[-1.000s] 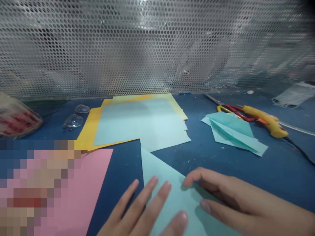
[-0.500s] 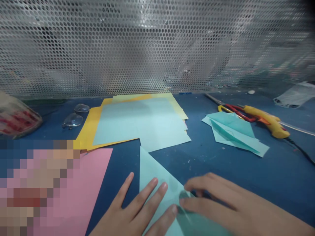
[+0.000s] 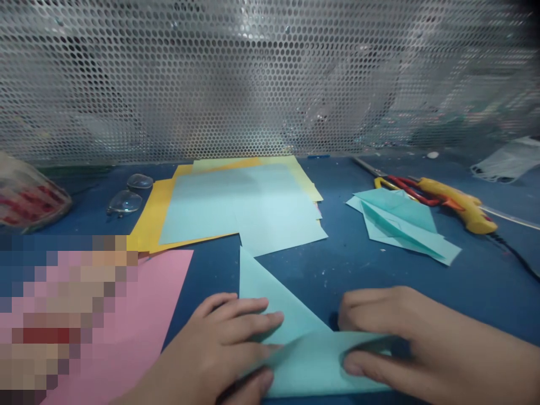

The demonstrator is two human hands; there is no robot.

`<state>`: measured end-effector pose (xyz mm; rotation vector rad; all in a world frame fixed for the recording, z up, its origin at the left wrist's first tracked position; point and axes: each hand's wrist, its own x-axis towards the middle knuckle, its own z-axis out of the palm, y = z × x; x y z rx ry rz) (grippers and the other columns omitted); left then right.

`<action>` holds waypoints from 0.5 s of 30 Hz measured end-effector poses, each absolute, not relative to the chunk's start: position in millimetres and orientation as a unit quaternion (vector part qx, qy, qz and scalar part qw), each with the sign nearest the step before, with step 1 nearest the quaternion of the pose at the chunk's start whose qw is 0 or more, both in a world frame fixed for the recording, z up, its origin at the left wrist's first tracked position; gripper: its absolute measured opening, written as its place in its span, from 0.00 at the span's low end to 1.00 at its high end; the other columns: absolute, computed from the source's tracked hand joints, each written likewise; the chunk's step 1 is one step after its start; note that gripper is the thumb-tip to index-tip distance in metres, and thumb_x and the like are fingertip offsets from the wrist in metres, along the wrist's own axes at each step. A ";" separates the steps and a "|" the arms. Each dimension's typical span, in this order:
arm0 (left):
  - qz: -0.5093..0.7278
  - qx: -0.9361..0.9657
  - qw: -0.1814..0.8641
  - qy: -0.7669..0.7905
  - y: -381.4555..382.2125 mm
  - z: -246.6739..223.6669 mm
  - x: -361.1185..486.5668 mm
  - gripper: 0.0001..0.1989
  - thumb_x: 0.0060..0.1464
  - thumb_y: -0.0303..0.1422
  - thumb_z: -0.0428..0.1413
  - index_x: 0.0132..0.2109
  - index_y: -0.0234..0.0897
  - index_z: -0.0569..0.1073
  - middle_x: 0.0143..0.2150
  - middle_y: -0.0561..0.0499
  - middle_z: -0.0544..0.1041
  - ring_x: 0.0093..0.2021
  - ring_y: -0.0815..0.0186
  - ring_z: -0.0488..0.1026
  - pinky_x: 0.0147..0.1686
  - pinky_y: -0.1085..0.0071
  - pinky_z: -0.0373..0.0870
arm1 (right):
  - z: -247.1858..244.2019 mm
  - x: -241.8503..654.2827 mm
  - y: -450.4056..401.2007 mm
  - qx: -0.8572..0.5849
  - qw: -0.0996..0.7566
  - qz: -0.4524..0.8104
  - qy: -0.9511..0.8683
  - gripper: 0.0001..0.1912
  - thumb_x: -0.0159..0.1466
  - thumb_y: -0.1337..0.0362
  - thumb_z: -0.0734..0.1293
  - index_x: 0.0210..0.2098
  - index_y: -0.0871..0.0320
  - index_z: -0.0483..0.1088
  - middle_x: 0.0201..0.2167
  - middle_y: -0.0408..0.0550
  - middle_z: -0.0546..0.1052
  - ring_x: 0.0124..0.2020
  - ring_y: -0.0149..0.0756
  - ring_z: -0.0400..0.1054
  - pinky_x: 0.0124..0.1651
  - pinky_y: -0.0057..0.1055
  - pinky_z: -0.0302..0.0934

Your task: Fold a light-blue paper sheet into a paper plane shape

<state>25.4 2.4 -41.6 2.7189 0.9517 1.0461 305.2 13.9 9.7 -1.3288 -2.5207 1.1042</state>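
Note:
A light blue-green sheet of paper (image 3: 304, 365) with a pointed, folded corner lies in front of me on the blue table. My left hand (image 3: 228, 343) rests on its left part, fingers stretched out and a little apart, thumb near the lower edge. On the right, my right hand (image 3: 379, 332) pinches the raised flap between thumb and bent fingers; the flap curves up off the layer below. Beyond the hands, a folded blue-green paper piece (image 3: 396, 225) sits at the right.
Stacked light blue (image 3: 240, 202) and yellow sheets (image 3: 154, 214) lie ahead, near a perforated metal panel (image 3: 270, 79). Pink paper (image 3: 139, 320) is at left, partly under a pixelated area. Around stand eyeglasses (image 3: 126, 201), a patterned container (image 3: 31, 197), scissors (image 3: 405, 185) and a corded yellow glue gun (image 3: 459, 205).
My right hand has moved right and now grips a lifted flap, with the paper's lower edge raised and folded over. My left fingers have drawn closer together on the sheet.

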 end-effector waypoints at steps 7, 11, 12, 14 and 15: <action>0.179 0.898 0.181 0.360 10.7 -11.4 14.8 0.14 0.62 0.26 0.51 0.47 0.45 0.78 0.57 0.59 0.81 0.60 0.71 0.74 0.60 0.75 0.68 | 1.2 299.4 27.2 -0.374 0.117 0.323 -0.861 0.21 0.74 0.53 0.65 0.27 0.56 0.68 0.29 0.42 0.72 0.28 0.29 0.68 0.32 0.23 0.64; 0.175 0.904 0.109 0.375 10.4 -10.5 12.5 0.13 0.62 0.29 0.49 0.46 0.42 0.78 0.58 0.55 0.80 0.61 0.67 0.74 0.62 0.71 0.68 | -15.1 300.9 31.0 -0.357 0.216 0.308 -0.855 0.09 0.74 0.60 0.66 0.40 0.55 0.76 0.33 0.44 0.78 0.32 0.31 0.74 0.35 0.23 0.67; 0.166 0.908 0.094 0.374 10.2 -11.2 11.5 0.13 0.63 0.29 0.49 0.45 0.42 0.78 0.59 0.54 0.79 0.62 0.65 0.74 0.63 0.68 0.68 | -18.3 301.2 32.4 -0.356 0.228 0.309 -0.852 0.06 0.73 0.62 0.67 0.45 0.54 0.76 0.37 0.45 0.80 0.36 0.32 0.76 0.37 0.23 0.69; 0.139 0.917 0.067 0.366 10.9 -13.1 8.8 0.12 0.65 0.31 0.48 0.47 0.42 0.77 0.61 0.51 0.79 0.63 0.61 0.74 0.66 0.59 0.67 | -23.1 301.0 34.7 -0.354 0.238 0.309 -0.850 0.13 0.72 0.67 0.66 0.55 0.51 0.73 0.45 0.47 0.81 0.43 0.33 0.78 0.41 0.23 0.70; 0.122 0.922 0.059 0.363 11.9 -14.2 7.1 0.12 0.66 0.32 0.48 0.50 0.42 0.75 0.62 0.49 0.78 0.64 0.59 0.73 0.66 0.54 0.66 | -24.8 300.6 35.2 -0.352 0.245 0.303 -0.851 0.16 0.72 0.69 0.66 0.58 0.50 0.71 0.47 0.47 0.81 0.44 0.33 0.78 0.41 0.23 0.71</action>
